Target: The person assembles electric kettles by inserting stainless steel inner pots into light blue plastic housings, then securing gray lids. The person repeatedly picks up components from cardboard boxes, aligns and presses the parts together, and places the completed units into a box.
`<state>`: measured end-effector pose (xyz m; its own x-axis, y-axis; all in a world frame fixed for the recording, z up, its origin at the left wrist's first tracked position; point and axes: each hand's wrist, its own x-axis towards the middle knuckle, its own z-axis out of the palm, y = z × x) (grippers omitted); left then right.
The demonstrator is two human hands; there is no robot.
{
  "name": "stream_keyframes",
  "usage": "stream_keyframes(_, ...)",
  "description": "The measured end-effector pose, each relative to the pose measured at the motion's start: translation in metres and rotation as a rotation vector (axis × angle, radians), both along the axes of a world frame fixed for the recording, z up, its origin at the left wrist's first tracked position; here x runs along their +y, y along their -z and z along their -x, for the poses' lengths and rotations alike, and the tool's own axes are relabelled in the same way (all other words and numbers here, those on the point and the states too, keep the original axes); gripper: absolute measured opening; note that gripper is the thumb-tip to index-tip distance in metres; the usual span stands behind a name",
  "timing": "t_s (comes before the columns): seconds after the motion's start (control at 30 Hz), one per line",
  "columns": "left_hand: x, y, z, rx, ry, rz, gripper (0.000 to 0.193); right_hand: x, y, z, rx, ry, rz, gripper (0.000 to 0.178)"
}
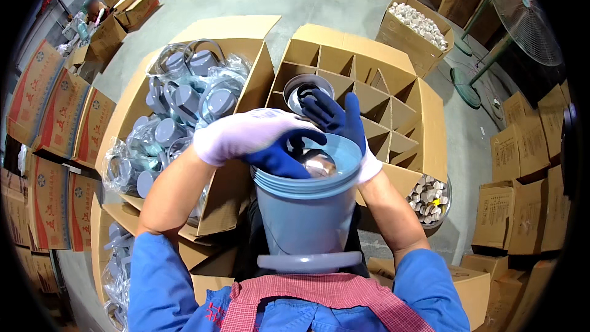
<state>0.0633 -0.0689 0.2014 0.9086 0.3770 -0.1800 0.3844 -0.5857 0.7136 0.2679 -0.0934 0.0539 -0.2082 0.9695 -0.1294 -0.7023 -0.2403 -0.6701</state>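
Observation:
A blue-grey plastic bucket [301,221] stands upright between my forearms, with a shiny metallic piece [318,163] inside near its rim. My left hand [276,147], in a white glove with blue fingers, reaches over the bucket's left rim. Its thumb and curved finger are apart, close to the metallic piece; whether they touch it I cannot tell. Beyond the far right rim, my gloved right hand [341,120] is open with fingers spread, near a round grey container [307,91] with a shiny inside, in a carton compartment. A grey disc-shaped piece [309,261] is at the bucket's base, against my apron.
Ahead stands a divided carton [424,129]. To its left, another carton [261,80] holds several grey handled parts [184,99] in clear plastic. A bowl of small pieces [428,200] is at right, a box of white pieces [420,26] and a standing fan [522,9] farther off.

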Motion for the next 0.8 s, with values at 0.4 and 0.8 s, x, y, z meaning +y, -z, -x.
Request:
stream_keyframes(0.4,0.129,0.350,-0.076,-0.920,-1.058,0.083,0.079,0.129,0.178,-0.060,-1.487,0.236,0.057,0.066)
stream_keyframes(0.8,0.082,0.175,-0.057,-0.929,-0.982,-0.446,0.079,0.103,0.010,-0.039,-0.791,-0.236,0.081,0.043)
